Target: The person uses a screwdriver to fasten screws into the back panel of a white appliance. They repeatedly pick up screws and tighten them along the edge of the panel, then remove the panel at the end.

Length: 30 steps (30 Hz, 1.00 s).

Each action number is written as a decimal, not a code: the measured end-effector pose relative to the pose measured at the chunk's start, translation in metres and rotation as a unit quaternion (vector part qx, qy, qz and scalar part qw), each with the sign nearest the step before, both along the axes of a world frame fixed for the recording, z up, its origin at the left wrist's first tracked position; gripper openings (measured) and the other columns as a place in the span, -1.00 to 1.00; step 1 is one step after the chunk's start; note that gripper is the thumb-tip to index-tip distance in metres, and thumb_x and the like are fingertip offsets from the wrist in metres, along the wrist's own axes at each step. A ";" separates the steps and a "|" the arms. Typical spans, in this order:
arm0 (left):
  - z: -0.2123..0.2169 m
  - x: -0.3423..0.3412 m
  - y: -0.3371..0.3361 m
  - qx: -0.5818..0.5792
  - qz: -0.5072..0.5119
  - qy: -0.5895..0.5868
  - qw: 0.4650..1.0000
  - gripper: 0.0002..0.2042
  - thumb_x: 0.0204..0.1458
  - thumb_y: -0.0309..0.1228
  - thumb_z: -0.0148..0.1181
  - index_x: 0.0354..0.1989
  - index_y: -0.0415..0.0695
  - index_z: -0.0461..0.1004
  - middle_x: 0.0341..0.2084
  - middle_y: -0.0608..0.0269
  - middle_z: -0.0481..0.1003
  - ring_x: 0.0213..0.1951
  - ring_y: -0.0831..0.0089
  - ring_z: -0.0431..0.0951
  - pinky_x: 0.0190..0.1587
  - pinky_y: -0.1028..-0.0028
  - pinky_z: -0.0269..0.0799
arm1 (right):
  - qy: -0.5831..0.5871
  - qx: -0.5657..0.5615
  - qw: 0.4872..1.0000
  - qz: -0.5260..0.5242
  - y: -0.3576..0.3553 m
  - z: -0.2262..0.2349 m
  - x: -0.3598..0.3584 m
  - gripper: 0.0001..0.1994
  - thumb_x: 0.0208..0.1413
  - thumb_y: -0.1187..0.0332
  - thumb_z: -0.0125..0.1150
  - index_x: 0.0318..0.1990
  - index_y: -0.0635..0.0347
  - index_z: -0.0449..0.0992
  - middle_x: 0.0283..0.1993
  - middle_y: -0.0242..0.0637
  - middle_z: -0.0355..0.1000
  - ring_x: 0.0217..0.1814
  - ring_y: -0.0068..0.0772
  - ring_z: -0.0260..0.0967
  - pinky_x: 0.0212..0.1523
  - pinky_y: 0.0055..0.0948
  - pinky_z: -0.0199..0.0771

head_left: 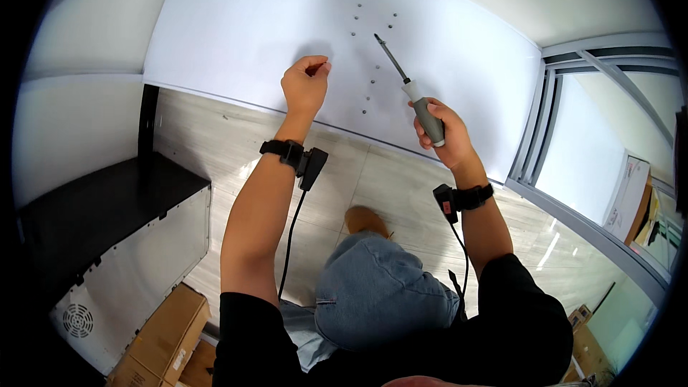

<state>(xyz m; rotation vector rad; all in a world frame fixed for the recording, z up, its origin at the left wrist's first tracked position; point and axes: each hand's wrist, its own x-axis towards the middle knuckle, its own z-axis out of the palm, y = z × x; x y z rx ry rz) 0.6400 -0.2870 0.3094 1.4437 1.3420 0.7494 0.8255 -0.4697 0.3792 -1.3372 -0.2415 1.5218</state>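
Observation:
In my right hand is a screwdriver with a grey handle, my fingers closed round it. Its thin metal shaft slants up and to the left over the white tabletop, and the tip lies close to the scattered screws. Several small dark screws stand on the tabletop in loose rows, some beyond the tip and some nearer to me. My left hand is over the table's near edge, left of the screws, fingers curled and thumb against the forefinger. Whatever that pinch may hold is too small to make out.
Black straps with small cabled devices are on both my wrists. A black-topped cabinet stands at the left, with a cardboard box below it. Grey metal framing bounds the table's right end. My shoe is on the tiled floor.

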 end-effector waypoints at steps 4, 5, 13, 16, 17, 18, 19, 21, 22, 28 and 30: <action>-0.018 0.027 0.009 0.076 -0.023 0.052 0.996 -0.88 -0.08 -0.47 0.28 -0.35 -0.17 0.59 -0.47 0.25 0.56 -0.44 0.54 0.51 -0.31 0.55 0.42 | 0.003 -0.006 1.000 -0.028 -0.002 -0.009 0.010 -0.62 0.10 0.16 -0.08 -0.08 0.30 0.37 -0.57 -0.37 0.28 -0.65 -0.61 0.12 -0.61 -0.60 0.15; -0.023 0.031 0.010 0.111 -0.040 0.061 0.991 -0.89 -0.09 -0.47 0.28 -0.36 -0.17 0.59 -0.48 0.25 0.56 -0.44 0.52 0.51 -0.31 0.54 0.43 | -0.004 -0.006 1.000 -0.020 -0.003 -0.011 0.013 -0.62 0.11 0.17 -0.09 -0.08 0.30 0.37 -0.57 -0.37 0.28 -0.65 -0.61 0.13 -0.61 -0.60 0.15; -0.038 0.053 0.018 0.243 -0.117 0.124 0.955 -0.92 -0.17 -0.48 0.30 -0.45 -0.14 0.57 -0.52 0.25 0.52 -0.44 0.38 0.47 -0.32 0.44 0.41 | -0.028 -0.026 0.999 -0.005 0.002 -0.028 0.021 -0.66 0.11 0.21 -0.04 -0.08 0.30 0.35 -0.57 -0.35 0.30 -0.65 -0.60 0.15 -0.62 -0.57 0.16; -0.042 0.057 0.018 0.253 -0.116 0.123 0.953 -0.90 -0.17 -0.47 0.30 -0.44 -0.13 0.57 -0.52 0.26 0.51 -0.43 0.38 0.47 -0.32 0.42 0.40 | -0.017 -0.029 0.999 -0.006 0.003 -0.032 0.023 -0.67 0.11 0.23 -0.03 -0.08 0.30 0.35 -0.57 -0.35 0.30 -0.65 -0.59 0.16 -0.63 -0.57 0.17; -0.042 0.059 0.018 0.256 -0.116 0.124 0.952 -0.89 -0.17 -0.47 0.31 -0.42 -0.12 0.56 -0.52 0.26 0.51 -0.43 0.38 0.47 -0.32 0.42 0.40 | -0.016 -0.026 1.000 -0.007 0.003 -0.033 0.023 -0.67 0.11 0.22 -0.03 -0.08 0.30 0.35 -0.57 -0.35 0.30 -0.64 -0.60 0.16 -0.62 -0.57 0.17; -0.042 0.060 0.018 0.258 -0.117 0.126 0.951 -0.88 -0.17 -0.47 0.31 -0.40 -0.12 0.56 -0.52 0.27 0.51 -0.43 0.38 0.47 -0.32 0.42 0.40 | -0.015 -0.023 1.000 -0.009 0.004 -0.034 0.022 -0.67 0.11 0.22 -0.03 -0.08 0.30 0.35 -0.57 -0.35 0.30 -0.64 -0.60 0.16 -0.62 -0.57 0.17; -0.041 0.059 0.017 0.254 -0.118 0.125 0.952 -0.85 -0.17 -0.47 0.31 -0.37 -0.12 0.56 -0.52 0.27 0.51 -0.42 0.38 0.47 -0.32 0.43 0.41 | -0.014 -0.020 1.000 -0.010 0.004 -0.034 0.021 -0.67 0.11 0.22 -0.02 -0.08 0.29 0.35 -0.57 -0.35 0.30 -0.64 -0.60 0.16 -0.62 -0.57 0.17; -0.042 0.059 0.018 0.243 -0.119 0.122 0.955 -0.81 -0.16 -0.48 0.31 -0.31 -0.11 0.55 -0.51 0.27 0.50 -0.41 0.40 0.47 -0.31 0.45 0.41 | -0.017 -0.020 1.000 -0.007 0.007 -0.033 0.022 -0.67 0.11 0.22 -0.02 -0.09 0.28 0.36 -0.57 -0.35 0.30 -0.64 -0.60 0.17 -0.62 -0.58 0.17; -0.041 0.059 0.019 0.227 -0.121 0.108 0.960 -0.79 -0.16 -0.49 0.31 -0.28 -0.10 0.54 -0.50 0.28 0.50 -0.40 0.42 0.47 -0.30 0.46 0.41 | -0.018 -0.019 1.000 -0.005 0.009 -0.032 0.021 -0.67 0.11 0.22 -0.02 -0.09 0.28 0.36 -0.57 -0.35 0.30 -0.64 -0.60 0.17 -0.61 -0.58 0.18; -0.025 0.017 0.008 0.086 -0.069 0.029 0.993 -0.75 -0.04 -0.47 0.24 -0.14 -0.11 0.50 -0.34 0.27 0.50 -0.35 0.49 0.48 -0.25 0.51 0.42 | -0.052 -0.006 0.996 0.077 0.034 -0.006 -0.001 -0.70 0.12 0.21 -0.02 -0.12 0.25 0.39 -0.55 -0.38 0.31 -0.61 -0.61 0.17 -0.60 -0.59 0.18; -0.012 -0.016 -0.001 0.019 -0.016 -0.046 0.999 -0.77 0.07 -0.41 0.16 -0.09 -0.14 0.46 -0.27 0.25 0.51 -0.33 0.48 0.50 -0.23 0.51 0.42 | -0.060 -0.003 0.990 0.130 0.048 0.002 -0.019 -0.71 0.13 0.21 -0.01 -0.13 0.22 0.40 -0.54 -0.39 0.32 -0.60 -0.62 0.18 -0.60 -0.60 0.17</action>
